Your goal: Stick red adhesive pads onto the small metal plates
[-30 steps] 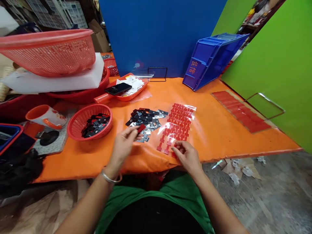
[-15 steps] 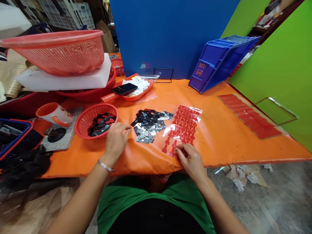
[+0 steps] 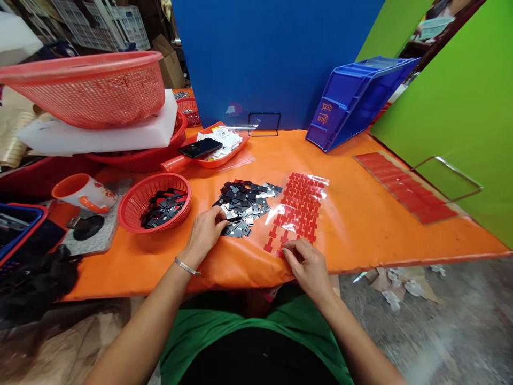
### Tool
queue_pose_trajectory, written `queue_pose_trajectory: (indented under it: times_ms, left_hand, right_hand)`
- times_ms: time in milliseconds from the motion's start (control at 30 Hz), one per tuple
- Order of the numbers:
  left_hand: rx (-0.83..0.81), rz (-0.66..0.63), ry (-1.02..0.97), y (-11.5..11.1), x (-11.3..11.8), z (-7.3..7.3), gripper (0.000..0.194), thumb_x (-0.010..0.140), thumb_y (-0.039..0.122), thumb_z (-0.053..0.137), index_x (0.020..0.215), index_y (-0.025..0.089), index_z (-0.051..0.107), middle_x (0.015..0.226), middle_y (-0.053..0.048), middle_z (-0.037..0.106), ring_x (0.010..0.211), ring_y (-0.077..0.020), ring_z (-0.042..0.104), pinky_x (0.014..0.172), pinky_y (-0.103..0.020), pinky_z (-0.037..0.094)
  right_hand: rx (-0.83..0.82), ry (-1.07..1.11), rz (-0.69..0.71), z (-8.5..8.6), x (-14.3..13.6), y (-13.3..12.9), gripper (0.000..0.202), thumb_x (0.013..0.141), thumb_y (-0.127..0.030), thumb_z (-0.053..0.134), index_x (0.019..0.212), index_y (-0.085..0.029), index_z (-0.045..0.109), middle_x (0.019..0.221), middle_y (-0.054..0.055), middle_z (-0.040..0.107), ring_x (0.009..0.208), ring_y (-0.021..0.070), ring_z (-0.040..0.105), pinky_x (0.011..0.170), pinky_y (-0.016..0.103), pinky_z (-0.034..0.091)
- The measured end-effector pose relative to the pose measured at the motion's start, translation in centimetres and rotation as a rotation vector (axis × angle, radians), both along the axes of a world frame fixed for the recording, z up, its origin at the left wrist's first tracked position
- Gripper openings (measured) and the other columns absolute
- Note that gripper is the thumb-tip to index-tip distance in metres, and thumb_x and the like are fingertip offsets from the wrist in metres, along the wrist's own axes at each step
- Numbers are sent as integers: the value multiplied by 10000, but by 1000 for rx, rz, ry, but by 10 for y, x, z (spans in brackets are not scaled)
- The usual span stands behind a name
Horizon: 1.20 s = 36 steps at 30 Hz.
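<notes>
A loose pile of flat black and silver pieces (image 3: pixel 245 200) lies in the middle of the orange table. At its lower left edge, my left hand (image 3: pixel 207 229) pinches a dark piece (image 3: pixel 232 220) between thumb and fingers. To the right lies a clear sheet with rows of red T-shaped stickers (image 3: pixel 301 200). My right hand (image 3: pixel 306 263) is closed at the sheet's lower end, fingertips on or near a red sticker; what is between them is too small to make out. A red basket (image 3: pixel 128 206) with more black pieces, some marked red, stands left of my left hand.
Behind the pile is an orange scoop (image 3: pixel 174 163) with paper slips and a black phone (image 3: pixel 206 147). A mug (image 3: pixel 84 193) stands at the left. A blue crate (image 3: pixel 340 107) leans at the back, and another red sheet (image 3: pixel 404 187) lies right.
My left hand has moved right from beside the basket to the pile's edge and now holds a dark piece. My right hand stays at the sheet's lower end. The view has shifted slightly.
</notes>
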State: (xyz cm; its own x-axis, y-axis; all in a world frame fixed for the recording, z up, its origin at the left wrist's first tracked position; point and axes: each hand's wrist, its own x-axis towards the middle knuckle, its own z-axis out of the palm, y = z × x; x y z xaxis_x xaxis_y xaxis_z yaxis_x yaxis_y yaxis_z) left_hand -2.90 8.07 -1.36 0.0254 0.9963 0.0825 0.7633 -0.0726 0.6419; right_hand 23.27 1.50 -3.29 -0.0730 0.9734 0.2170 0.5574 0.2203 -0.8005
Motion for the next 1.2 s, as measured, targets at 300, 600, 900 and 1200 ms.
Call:
queue_pose_trajectory:
  times_ms: [300,600,900,1200]
  left_hand:
    - [-141,-148,-553,-54,64,17,76,744,248,656,754,179,626,752,-4,635,726,-132,572,673,-230,437]
    - [-694,53,-1467,-75,111,7,285,681,326,753,830,112,638,824,-56,652,757,-125,621,785,-252,482]
    - [-228,-26,-571,-60,93,0,174,799,299,617,853,167,717,792,-49,655,750,-172,592,711,-286,461]
    - [90,-187,143,-65,89,-11,241,903,247,476,918,183,708,789,-72,630,793,-198,533,745,-324,449]
  right_hand:
    - [-149,388,-1,14,-22,-5,212,819,-363,606,912,-181,659,790,50,644,661,158,585,591,275,483]
    - [562,-219,-14,3,-14,-17,225,840,-132,550,989,-233,686,874,86,662,809,218,568,698,362,511]
    - [466,-179,29,-2,-14,-22,293,865,-190,546,1148,-231,609,973,103,605,906,245,543,774,439,506]
    - [356,-397,132,-19,-10,-9,363,908,-174,454,1252,-206,566,1109,121,612,1009,265,498,841,462,497]
